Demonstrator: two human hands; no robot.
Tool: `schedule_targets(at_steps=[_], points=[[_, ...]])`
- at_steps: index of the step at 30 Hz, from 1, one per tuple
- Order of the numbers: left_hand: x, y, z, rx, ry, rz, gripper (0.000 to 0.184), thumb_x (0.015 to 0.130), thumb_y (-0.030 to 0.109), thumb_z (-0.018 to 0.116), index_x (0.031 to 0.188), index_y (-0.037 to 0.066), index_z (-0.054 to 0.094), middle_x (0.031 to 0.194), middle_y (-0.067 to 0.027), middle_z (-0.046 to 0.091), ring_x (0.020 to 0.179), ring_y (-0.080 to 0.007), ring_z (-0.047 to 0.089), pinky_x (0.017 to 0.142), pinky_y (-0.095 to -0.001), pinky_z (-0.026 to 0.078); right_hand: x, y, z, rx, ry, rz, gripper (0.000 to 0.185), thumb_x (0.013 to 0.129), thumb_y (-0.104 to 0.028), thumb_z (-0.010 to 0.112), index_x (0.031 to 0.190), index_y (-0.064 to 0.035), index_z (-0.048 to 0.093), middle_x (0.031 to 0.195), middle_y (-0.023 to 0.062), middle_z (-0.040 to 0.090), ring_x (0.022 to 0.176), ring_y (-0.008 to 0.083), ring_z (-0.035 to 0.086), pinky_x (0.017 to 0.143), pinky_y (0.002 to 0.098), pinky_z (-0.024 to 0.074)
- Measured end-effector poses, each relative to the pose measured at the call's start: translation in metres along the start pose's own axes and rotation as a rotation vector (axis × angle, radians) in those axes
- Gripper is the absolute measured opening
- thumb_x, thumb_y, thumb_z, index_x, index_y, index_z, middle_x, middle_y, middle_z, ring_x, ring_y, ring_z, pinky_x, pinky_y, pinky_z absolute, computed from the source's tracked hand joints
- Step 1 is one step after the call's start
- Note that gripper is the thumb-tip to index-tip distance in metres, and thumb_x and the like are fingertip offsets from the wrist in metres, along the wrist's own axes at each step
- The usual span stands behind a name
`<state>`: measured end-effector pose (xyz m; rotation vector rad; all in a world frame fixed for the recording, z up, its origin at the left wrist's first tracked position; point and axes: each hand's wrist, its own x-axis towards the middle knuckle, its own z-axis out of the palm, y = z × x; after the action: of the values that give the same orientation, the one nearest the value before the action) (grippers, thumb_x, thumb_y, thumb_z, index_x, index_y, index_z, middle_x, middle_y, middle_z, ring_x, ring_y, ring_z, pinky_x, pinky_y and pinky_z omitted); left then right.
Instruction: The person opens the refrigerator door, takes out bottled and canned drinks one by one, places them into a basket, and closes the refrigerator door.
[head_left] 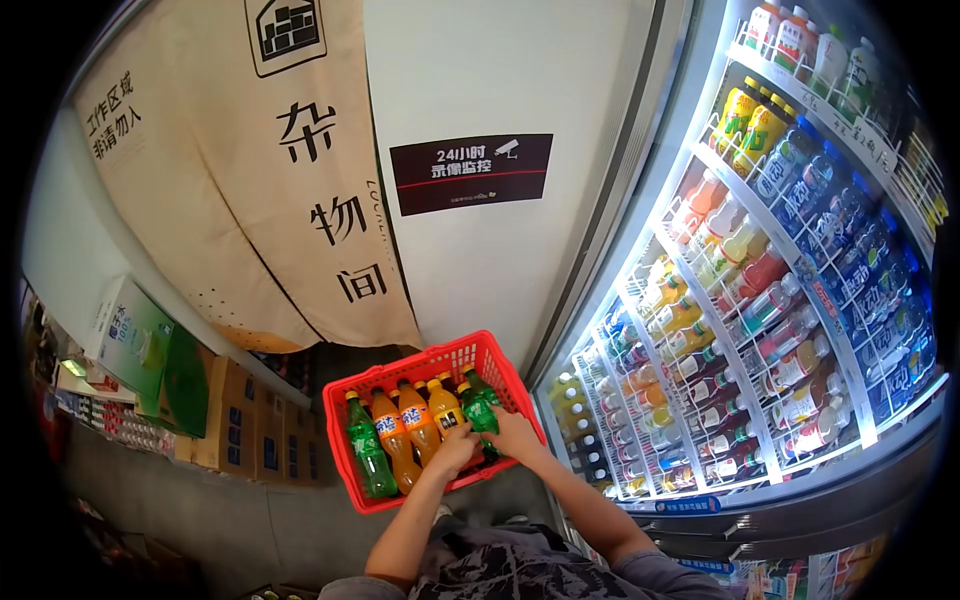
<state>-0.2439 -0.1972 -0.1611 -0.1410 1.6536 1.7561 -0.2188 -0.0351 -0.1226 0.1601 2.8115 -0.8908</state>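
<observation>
A red plastic basket [350, 473] in front of me holds several drink bottles. My right hand [514, 433] is closed around a green bottle [480, 413] at the basket's right side. Close beside it, my left hand [456, 447] has its fingers curled at the lower part of a yellow-orange bottle [444, 405] with a dark label. Its fingertips are partly hidden. Left of that hand lie two orange soda bottles [393, 432] with blue and white labels. Another green bottle [369, 455] leans along the left wall of the basket.
On the right, a lit drinks cooler [790, 240] has slanted shelves full of bottles. Cardboard boxes [245, 425] and a green and white carton [140, 340] stand at left. Behind the basket hang a beige curtain [250, 200] and a white wall panel [470, 270] with a dark sign.
</observation>
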Motion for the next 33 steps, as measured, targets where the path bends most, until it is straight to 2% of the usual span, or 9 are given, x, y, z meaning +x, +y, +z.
schedule_targets(at_steps=[4,6,12,15,16,19,22,27,33], points=[[-0.019,0.015,0.004,0.024,0.008,-0.108,0.046,0.101,0.013,0.047,0.144,-0.003,0.038,0.118,-0.0092,0.057,0.096,-0.0186,0.063,0.081,-0.0312,0.056,0.0,-0.007,-0.009,-0.061,-0.028,0.059,0.068,0.078,-0.037,0.076,0.13,-0.0025,0.049,0.1,0.0272,0.066,0.094,0.0413,0.066,0.082,0.0496,0.054],[-0.015,0.007,0.0,0.072,0.017,-0.015,0.043,0.1,0.015,0.047,0.139,-0.004,0.047,0.095,-0.0108,0.065,0.084,-0.0162,0.064,0.076,-0.03,0.056,-0.001,-0.007,-0.013,-0.037,-0.081,0.095,0.072,0.075,-0.04,0.078,0.131,-0.0031,0.049,0.104,0.0299,0.066,0.097,0.0434,0.065,0.085,0.05,0.0521],[-0.018,0.012,-0.008,0.11,0.021,0.073,0.034,0.099,0.018,0.051,0.122,-0.002,0.064,0.093,-0.0112,0.068,0.078,-0.0163,0.067,0.07,-0.0288,0.054,0.003,0.002,0.005,-0.003,-0.072,0.099,0.078,0.075,-0.042,0.078,0.134,-0.0037,0.044,0.103,0.0299,0.066,0.099,0.0435,0.065,0.086,0.0499,0.0518],[0.02,-0.023,-0.031,0.403,0.028,0.306,0.034,0.098,0.019,0.052,0.124,0.0,0.063,0.099,-0.0132,0.07,0.082,-0.0172,0.067,0.073,-0.0292,0.053,-0.004,-0.009,-0.002,0.0,-0.071,0.152,0.075,0.075,-0.04,0.078,0.133,-0.0031,0.046,0.103,0.0289,0.066,0.1,0.0429,0.064,0.087,0.0491,0.0517],[-0.025,0.034,-0.018,0.401,0.0,0.144,0.035,0.099,0.021,0.053,0.124,-0.001,0.063,0.103,-0.0165,0.07,0.093,-0.0175,0.066,0.08,-0.0295,0.051,-0.008,-0.011,-0.002,0.005,-0.058,0.167,0.075,0.075,-0.04,0.078,0.133,-0.0031,0.046,0.103,0.0289,0.066,0.1,0.0429,0.064,0.087,0.0491,0.0517],[-0.007,0.019,-0.029,0.262,-0.063,0.294,0.035,0.099,0.021,0.054,0.127,-0.001,0.06,0.114,-0.0172,0.067,0.105,-0.0178,0.063,0.088,-0.0287,0.048,-0.02,-0.016,0.006,0.038,0.099,0.108,0.064,0.076,-0.034,0.078,0.124,-0.0019,0.051,0.101,0.0268,0.066,0.098,0.0422,0.065,0.084,0.0498,0.0527],[-0.01,0.026,-0.03,0.209,-0.097,0.332,0.036,0.102,0.02,0.053,0.133,0.002,0.055,0.121,-0.0104,0.062,0.103,-0.0162,0.061,0.09,-0.0296,0.05,-0.028,-0.024,0.013,0.153,0.276,0.131,0.055,0.079,-0.03,0.075,0.122,0.0002,0.058,0.108,0.0233,0.066,0.104,0.0385,0.064,0.089,0.0451,0.0509],[-0.017,0.046,-0.021,0.203,-0.2,0.351,0.037,0.102,0.023,0.052,0.132,0.001,0.054,0.126,-0.0118,0.06,0.106,-0.0179,0.061,0.093,-0.0302,0.049,-0.063,-0.046,0.004,0.393,0.554,0.013,0.043,0.086,-0.017,0.066,0.125,-0.0025,0.058,0.115,0.0213,0.065,0.108,0.0365,0.062,0.093,0.0401,0.0496],[-0.04,0.063,0.016,0.141,-0.32,0.391,0.031,0.101,0.014,0.052,0.127,-0.001,0.058,0.12,-0.0118,0.064,0.103,-0.0159,0.061,0.088,-0.0269,0.048,-0.112,-0.046,0.003,0.675,0.779,0.182,0.031,0.094,-0.004,0.057,0.125,0.0006,0.057,0.115,0.0168,0.067,0.11,0.0186,0.064,0.089,0.0293,0.0523]])
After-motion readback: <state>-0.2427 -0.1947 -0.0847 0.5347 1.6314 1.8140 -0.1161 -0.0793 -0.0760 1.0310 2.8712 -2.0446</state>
